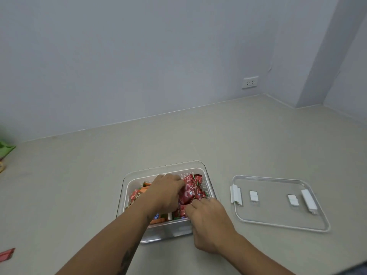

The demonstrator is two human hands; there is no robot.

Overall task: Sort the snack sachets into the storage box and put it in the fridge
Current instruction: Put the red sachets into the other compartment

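A clear storage box [172, 169] with a white perforated inner basket sits on the counter in front of me. Red snack sachets [193, 188] pile in its right half, orange ones [146, 186] lie in its left half. My left hand [165, 192] is down inside the box, fingers curled on the red sachets. My right hand [208, 221] rests over the box's near right corner, fingertips pinching red sachets there. The box's clear lid [278, 219] with white clips lies flat to the right.
A red sachet [7, 254] lies at the far left edge of the counter. Green packaging [6, 147] shows at the left edge by the wall. A wall socket [250, 82] sits above the counter at the back right.
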